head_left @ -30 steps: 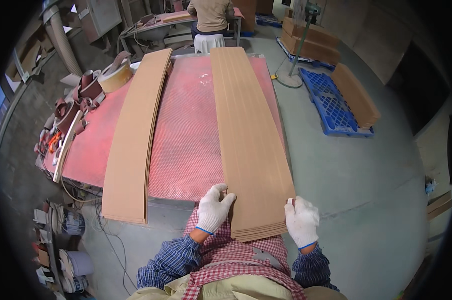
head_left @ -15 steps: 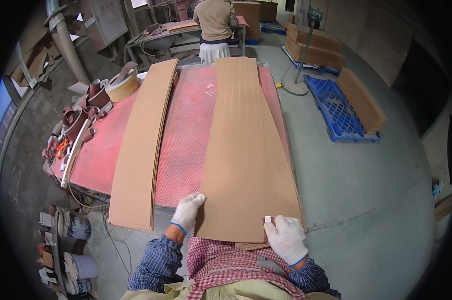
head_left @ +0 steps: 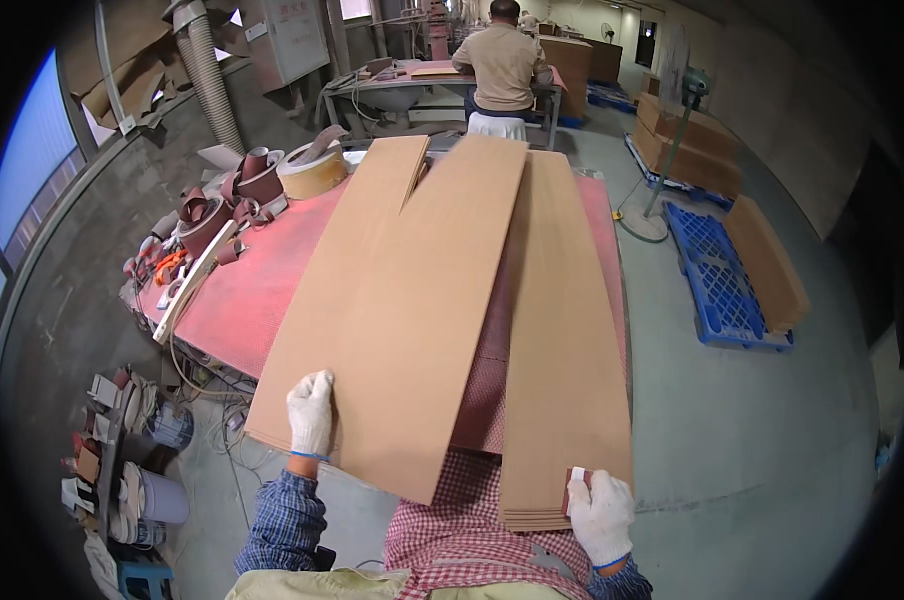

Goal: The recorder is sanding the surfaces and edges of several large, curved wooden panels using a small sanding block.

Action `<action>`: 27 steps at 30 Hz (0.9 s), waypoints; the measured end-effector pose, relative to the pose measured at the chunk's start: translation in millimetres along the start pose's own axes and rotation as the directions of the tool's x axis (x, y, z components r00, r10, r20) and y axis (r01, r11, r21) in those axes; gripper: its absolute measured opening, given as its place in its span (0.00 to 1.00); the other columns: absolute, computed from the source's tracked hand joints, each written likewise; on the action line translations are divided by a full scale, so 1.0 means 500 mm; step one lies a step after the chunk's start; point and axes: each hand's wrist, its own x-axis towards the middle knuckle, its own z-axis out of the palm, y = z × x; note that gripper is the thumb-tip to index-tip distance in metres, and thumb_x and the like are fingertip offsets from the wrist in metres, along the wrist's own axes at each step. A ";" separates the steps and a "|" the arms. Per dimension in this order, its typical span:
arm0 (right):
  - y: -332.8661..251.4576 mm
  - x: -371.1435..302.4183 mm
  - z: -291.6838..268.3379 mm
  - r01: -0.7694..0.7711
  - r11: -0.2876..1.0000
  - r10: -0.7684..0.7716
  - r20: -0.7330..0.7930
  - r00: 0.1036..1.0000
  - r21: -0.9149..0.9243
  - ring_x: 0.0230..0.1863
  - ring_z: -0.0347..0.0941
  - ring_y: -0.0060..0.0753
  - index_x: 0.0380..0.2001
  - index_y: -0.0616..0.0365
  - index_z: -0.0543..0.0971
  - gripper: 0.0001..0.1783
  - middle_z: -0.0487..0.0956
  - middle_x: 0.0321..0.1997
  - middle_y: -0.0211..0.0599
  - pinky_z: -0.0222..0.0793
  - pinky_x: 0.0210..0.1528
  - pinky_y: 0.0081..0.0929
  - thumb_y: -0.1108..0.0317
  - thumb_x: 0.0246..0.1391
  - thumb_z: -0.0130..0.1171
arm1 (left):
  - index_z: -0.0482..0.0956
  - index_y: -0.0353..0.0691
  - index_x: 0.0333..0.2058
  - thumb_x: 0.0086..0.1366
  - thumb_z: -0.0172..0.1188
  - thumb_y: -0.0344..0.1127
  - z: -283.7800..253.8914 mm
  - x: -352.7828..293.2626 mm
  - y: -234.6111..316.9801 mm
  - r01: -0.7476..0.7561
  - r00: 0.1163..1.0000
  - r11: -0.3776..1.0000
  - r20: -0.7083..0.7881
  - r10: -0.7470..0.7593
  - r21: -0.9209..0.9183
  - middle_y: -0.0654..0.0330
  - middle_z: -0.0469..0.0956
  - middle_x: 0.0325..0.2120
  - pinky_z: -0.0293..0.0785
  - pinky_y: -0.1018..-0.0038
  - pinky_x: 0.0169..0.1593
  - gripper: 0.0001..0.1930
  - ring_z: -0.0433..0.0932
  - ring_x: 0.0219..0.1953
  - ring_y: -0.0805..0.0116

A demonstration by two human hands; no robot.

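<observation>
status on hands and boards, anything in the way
Left hand gripping loose board. Right hand holding brown block at right stack. Loose board angled over left stack. Brown rolls off to side.

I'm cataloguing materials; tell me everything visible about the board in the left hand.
The board is a long, thin, flat tan panel with straight edges, wood-like in look. It slants, far end rightward, its near end jutting past the red tabletop. The left hand grips its left edge near that end. It overlaps the left stack in view; whether it rests there is unclear.
</observation>
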 end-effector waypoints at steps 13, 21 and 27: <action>0.003 -0.003 0.004 0.013 0.999 -0.015 -0.047 0.999 -0.043 0.28 0.72 0.53 0.22 0.58 0.72 0.15 0.74 0.21 0.46 0.67 0.34 0.49 0.61 0.53 0.63 | 0.82 0.31 0.28 0.69 0.57 0.41 -0.224 0.278 -0.156 -0.048 0.991 0.945 -0.106 0.087 0.324 0.69 0.76 0.20 0.66 0.75 0.28 0.18 0.68 0.23 0.78; -0.006 -0.003 0.001 -0.001 0.999 -0.001 -0.047 0.999 -0.047 0.29 0.73 0.53 0.24 0.58 0.73 0.14 0.75 0.21 0.45 0.67 0.35 0.50 0.60 0.52 0.63 | 0.79 0.27 0.24 0.67 0.57 0.43 -0.251 0.315 -0.241 -0.064 0.988 0.907 -0.104 0.118 0.416 0.59 0.73 0.15 0.66 0.68 0.29 0.21 0.67 0.21 0.73; -0.002 -0.001 0.006 -0.012 0.999 0.010 -0.031 0.999 -0.045 0.31 0.73 0.55 0.24 0.59 0.74 0.15 0.76 0.23 0.47 0.67 0.36 0.51 0.59 0.52 0.63 | 0.80 0.29 0.25 0.67 0.57 0.42 -0.272 0.286 -0.220 -0.056 0.989 0.884 -0.095 0.113 0.464 0.62 0.74 0.15 0.65 0.71 0.27 0.19 0.68 0.20 0.75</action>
